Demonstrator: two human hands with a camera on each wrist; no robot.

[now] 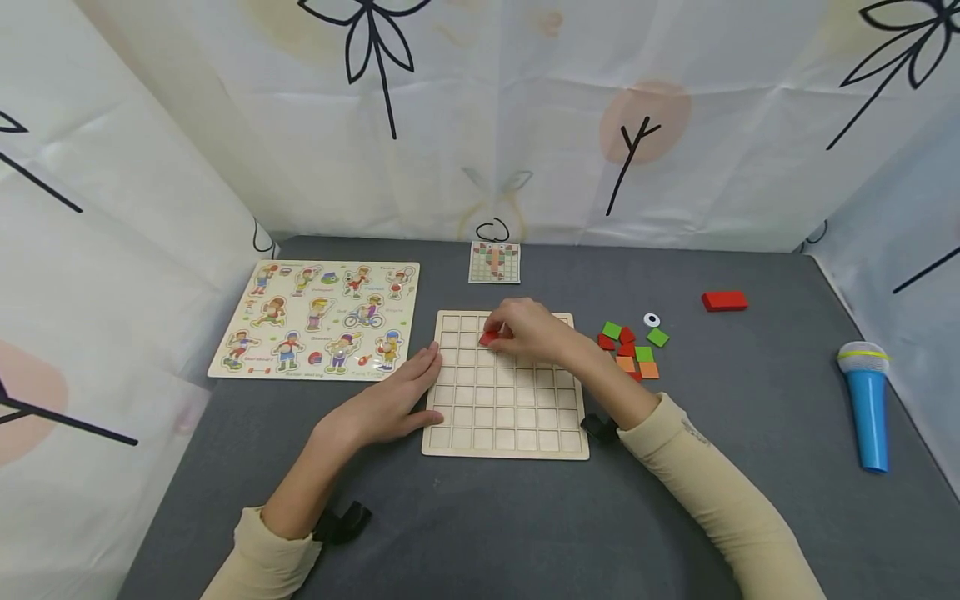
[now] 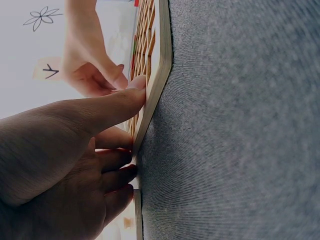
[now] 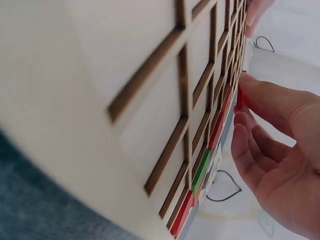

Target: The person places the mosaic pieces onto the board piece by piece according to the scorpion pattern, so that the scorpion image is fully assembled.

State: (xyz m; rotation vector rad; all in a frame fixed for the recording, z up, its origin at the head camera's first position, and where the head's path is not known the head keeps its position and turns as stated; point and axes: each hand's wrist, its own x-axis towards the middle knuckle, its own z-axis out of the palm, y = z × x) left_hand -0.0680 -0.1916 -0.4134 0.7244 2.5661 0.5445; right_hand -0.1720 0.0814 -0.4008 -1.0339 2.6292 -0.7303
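A pale wooden grid board [image 1: 506, 437] lies on the grey table in the middle of the head view. My right hand [image 1: 532, 329] is over its far rows and pinches a small red tile [image 1: 488, 338] between thumb and fingers; the right wrist view shows this red tile [image 3: 240, 97] edge-on. Under that hand, several cells along the far side hold tiles, among them a green tile [image 3: 201, 169] and a red tile [image 3: 182, 214]; the head view hides them. My left hand [image 1: 393, 400] rests against the board's left edge, thumb and fingers extended, touching the rim.
Loose green, red and orange tiles [image 1: 643, 354] lie right of the board, near a white ring [image 1: 646, 320]. Behind the board is a patterned card [image 1: 495, 278]. A picture puzzle [image 1: 315, 358] lies left; a red block [image 1: 724, 301] and a blue toy microphone [image 1: 868, 417] lie right.
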